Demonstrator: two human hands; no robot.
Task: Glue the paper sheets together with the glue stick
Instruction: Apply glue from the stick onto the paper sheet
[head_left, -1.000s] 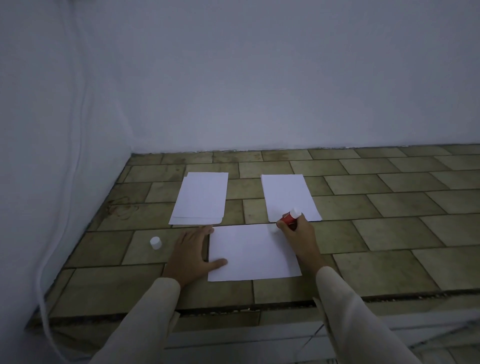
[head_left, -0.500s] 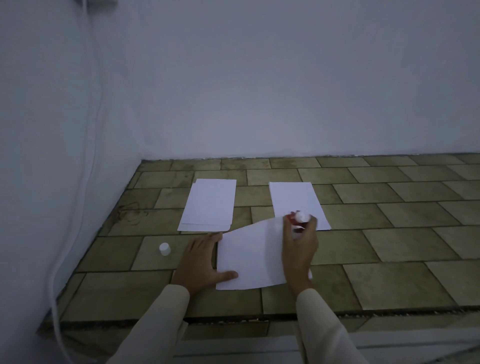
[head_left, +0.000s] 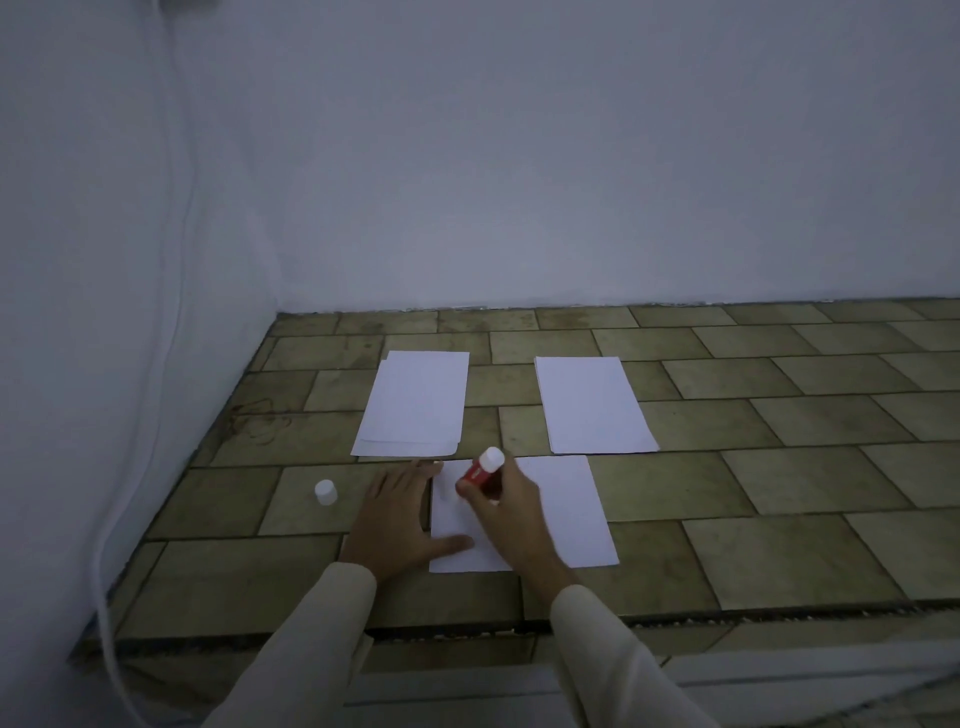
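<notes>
A white paper sheet (head_left: 569, 512) lies flat on the tiled floor in front of me. My left hand (head_left: 402, 519) rests flat at its left edge, thumb on the lower left corner. My right hand (head_left: 511, 512) grips a red glue stick (head_left: 480, 470) with a white end pointing up, tilted over the sheet's upper left part. Its lower tip is hidden by my fingers. The stick's white cap (head_left: 325, 491) stands on the floor to the left. Farther back lie a small stack of white sheets (head_left: 413, 402) on the left and a single sheet (head_left: 592, 405) on the right.
A white wall (head_left: 519, 182) closes the back and the left side, with a white cable (head_left: 171, 291) hanging down the left wall to the floor. The tiled floor (head_left: 779, 467) ends in a step edge (head_left: 727, 608) close to me.
My right hand has moved the glue stick from the sheet's upper right corner leftward to its upper left part. The sheet's top edge lifted midway and now lies flat. My left hand stayed.
</notes>
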